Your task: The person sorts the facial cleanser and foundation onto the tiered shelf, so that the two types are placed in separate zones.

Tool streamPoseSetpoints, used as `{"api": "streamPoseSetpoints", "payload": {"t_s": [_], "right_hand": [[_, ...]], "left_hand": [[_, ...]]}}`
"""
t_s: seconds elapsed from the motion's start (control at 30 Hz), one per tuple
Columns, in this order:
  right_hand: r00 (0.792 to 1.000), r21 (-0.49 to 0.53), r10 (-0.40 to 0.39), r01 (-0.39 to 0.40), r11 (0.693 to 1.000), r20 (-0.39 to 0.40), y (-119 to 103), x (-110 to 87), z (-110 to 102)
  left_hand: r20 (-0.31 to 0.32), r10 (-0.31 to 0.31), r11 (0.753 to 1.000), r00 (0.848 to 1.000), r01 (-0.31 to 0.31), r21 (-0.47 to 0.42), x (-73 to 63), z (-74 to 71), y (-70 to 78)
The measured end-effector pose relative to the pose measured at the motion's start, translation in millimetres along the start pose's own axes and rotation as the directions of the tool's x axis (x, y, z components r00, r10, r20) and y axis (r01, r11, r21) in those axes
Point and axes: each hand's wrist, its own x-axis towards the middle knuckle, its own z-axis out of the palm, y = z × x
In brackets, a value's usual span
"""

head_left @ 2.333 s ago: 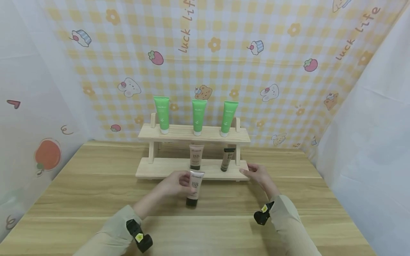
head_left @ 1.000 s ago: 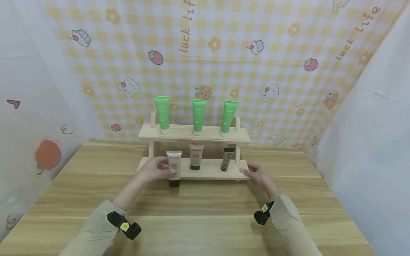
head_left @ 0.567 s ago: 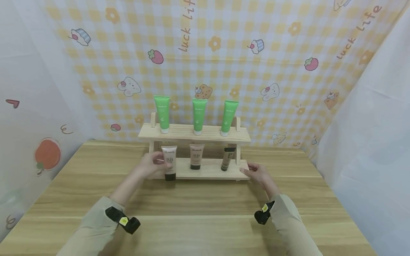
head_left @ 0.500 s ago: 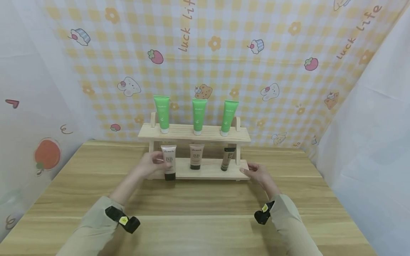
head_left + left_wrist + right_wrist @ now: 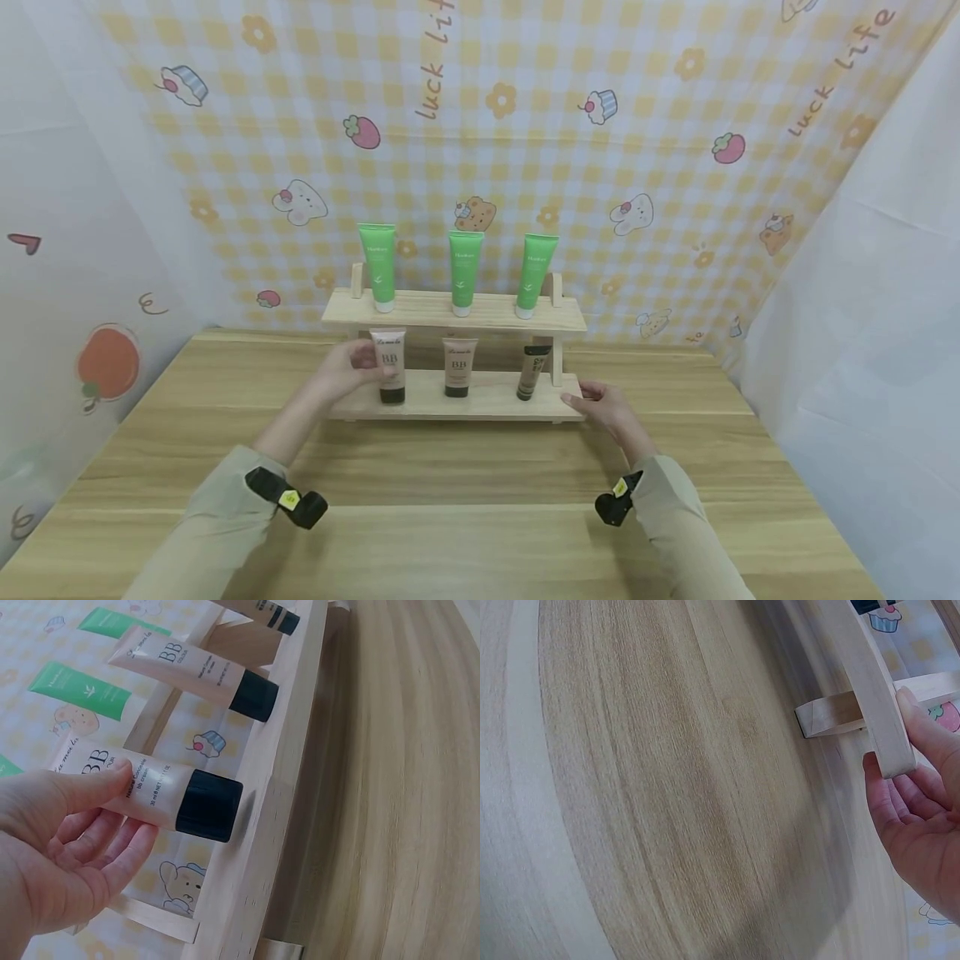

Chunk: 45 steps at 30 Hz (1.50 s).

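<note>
My left hand pinches a pale pink BB cream tube with a black cap, cap end down, at the left part of the lower shelf. In the left wrist view the thumb presses the label side, fingers behind, and the black cap is right at the shelf board. A second BB cream tube stands mid-shelf, and a smaller dark-ended tube leans at the right. My right hand grips the lower shelf's right end; the right wrist view shows thumb above and fingers beneath the board.
Three green tubes stand on the upper shelf of the two-tier wooden rack. The rack stands on a wood-grain table before a yellow checked cloth. White cloth hangs at the sides.
My left hand has carried the BB cream tube from in front of the rack leftward and back, over the lower shelf's left part. My right hand has stayed at the shelf's end.
</note>
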Motion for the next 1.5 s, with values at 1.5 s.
{"api": "streamPoseSetpoints", "payload": {"t_s": [1.5], "right_hand": [[0.999, 0.033, -0.029, 0.028, 0.999, 0.02, 2, 1.8, 0]], "left_hand": [[-0.004, 0.083, 0.997, 0.997, -0.083, -0.007, -2.3, -2.7, -17.6]]}}
